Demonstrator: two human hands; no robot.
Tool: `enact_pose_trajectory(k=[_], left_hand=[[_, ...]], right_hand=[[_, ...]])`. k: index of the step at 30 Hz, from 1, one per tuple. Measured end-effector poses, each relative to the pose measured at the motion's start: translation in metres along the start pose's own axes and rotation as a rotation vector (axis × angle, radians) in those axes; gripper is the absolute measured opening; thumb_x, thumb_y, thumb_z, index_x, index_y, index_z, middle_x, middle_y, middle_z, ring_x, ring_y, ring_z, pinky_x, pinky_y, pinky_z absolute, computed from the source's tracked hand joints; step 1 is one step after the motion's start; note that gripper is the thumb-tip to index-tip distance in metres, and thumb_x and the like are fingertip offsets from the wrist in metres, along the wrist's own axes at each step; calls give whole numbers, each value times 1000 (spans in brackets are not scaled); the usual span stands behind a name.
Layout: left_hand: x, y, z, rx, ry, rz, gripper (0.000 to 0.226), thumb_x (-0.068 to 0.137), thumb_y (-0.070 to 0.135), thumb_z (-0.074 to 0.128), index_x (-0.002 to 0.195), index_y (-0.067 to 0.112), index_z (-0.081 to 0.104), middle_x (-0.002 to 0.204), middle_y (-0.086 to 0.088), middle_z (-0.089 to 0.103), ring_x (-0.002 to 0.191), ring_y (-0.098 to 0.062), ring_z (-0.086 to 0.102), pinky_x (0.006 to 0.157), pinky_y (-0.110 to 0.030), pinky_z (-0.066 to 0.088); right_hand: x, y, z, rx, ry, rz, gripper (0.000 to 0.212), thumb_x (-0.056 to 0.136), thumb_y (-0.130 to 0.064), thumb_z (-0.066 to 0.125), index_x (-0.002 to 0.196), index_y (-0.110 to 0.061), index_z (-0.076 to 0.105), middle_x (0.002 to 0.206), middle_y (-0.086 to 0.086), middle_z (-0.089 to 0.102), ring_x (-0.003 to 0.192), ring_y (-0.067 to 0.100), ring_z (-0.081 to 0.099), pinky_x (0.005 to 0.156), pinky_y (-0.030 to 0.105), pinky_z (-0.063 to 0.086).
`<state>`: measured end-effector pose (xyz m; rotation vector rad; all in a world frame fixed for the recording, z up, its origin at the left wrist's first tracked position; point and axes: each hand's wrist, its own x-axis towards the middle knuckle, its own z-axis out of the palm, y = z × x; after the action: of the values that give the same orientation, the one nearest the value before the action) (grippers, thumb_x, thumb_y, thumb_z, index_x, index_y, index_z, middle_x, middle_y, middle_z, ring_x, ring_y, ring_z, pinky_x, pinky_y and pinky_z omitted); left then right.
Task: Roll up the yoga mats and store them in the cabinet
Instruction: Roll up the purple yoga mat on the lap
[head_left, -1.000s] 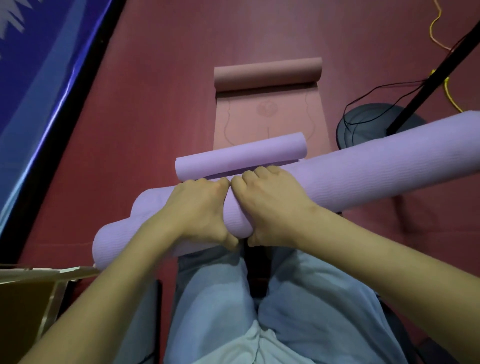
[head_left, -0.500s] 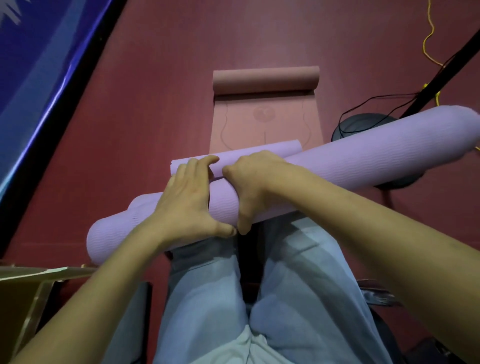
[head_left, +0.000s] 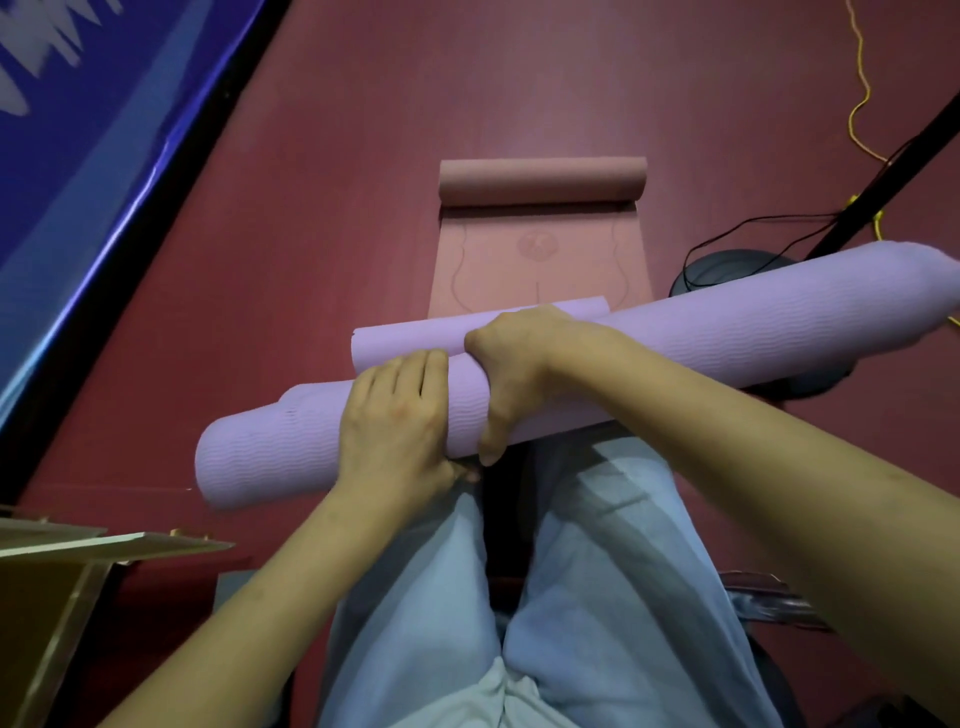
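two hands on a rolled purple mat, over the lap

long purple yoga mat (head_left: 675, 332), rolled into a fat cylinder, lies slanted across the person's thighs, right end raised. surface foam-like, ribbed with fine wavy lines. left end shows two layers stepped, roll not flush.

left hand (head_left: 400, 421) lies over the top of the roll, fingers laid forward along the curve, thumb tucked under the near side. right hand (head_left: 524, 364) is wrapped round the roll just beside it, thumb pointing down the near face, fingers curled over the far side.

behind the roll, a smoother purple mat (head_left: 415, 343), a thinner tube, on the floor (head_left: 337, 182).

further off, a dusty-pink mat (head_left: 540, 249), half rolled: tube at far end, flat part with faint line drawing.

floor dark red, matte. pale blue trousers (head_left: 597, 571), soft weave. wooden cabinet edge (head_left: 78, 545) at lower left.
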<state>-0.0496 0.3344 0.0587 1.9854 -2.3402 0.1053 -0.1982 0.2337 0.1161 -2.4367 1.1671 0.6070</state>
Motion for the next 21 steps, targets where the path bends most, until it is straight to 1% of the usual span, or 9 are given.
enact_pose_trajectory(k=[3,5,7,9,11,13,15,19,21], left_hand=[[5,-4,2,19,59,57,100,43,64,85,118,3,61,104,-7,67,87,-32,65,76,-42,45],[8,-7,1,8,82,76,93,48,62,81,119,5,61,102,-4,67,86,-30,66,75,-41,46],[13,-10,-1,-8,42,75,86,49,59,77,117,10,61,100,0,67,86,-29,65,75,-39,43],[20,-13,-5,-18,-39,60,80,49,55,77,115,15,58,99,3,66,86,-29,64,74,-37,38],[28,-16,-12,-31,-115,46,81,50,56,78,119,19,55,105,5,67,90,-27,64,74,-35,35],[37,-17,-18,-57,-175,25,87,53,58,81,128,23,53,111,7,67,96,-26,64,73,-33,35],[49,-21,-20,-99,-231,19,93,51,60,83,132,27,51,115,8,67,100,-26,64,72,-33,39],[71,-30,-20,-148,-381,23,93,45,67,82,125,30,51,107,9,67,86,-21,55,69,-35,40],[76,-33,-22,-152,-419,9,94,40,70,79,122,33,51,103,8,67,85,-22,56,72,-38,46]], right_hand=[[-4,9,3,40,21,-29,87,42,-82,80,107,-30,55,88,-13,59,86,19,60,74,37,50],[-7,15,1,95,-4,-43,93,39,-85,78,114,-35,53,94,-17,58,95,18,59,83,39,52],[-8,25,-3,139,-31,-52,102,36,-85,80,123,-42,50,108,-18,60,103,17,59,90,40,51],[-13,40,-6,129,-44,-46,110,34,-79,85,131,-48,43,120,-16,59,109,18,57,95,43,50],[-21,58,-5,60,-18,-27,118,34,-72,88,137,-50,34,126,-13,57,114,20,56,93,42,48],[-31,74,0,-23,72,-21,124,38,-70,89,143,-48,27,129,-14,56,118,20,54,84,36,43],[-37,86,7,-93,151,-26,124,41,-71,87,145,-45,25,128,-13,55,117,20,54,78,34,38],[-34,96,16,-178,240,-11,122,39,-76,80,143,-40,28,123,-9,57,109,24,57,86,38,44],[-31,95,17,-182,258,2,118,39,-74,79,141,-39,30,119,-8,58,104,24,58,84,38,45]])
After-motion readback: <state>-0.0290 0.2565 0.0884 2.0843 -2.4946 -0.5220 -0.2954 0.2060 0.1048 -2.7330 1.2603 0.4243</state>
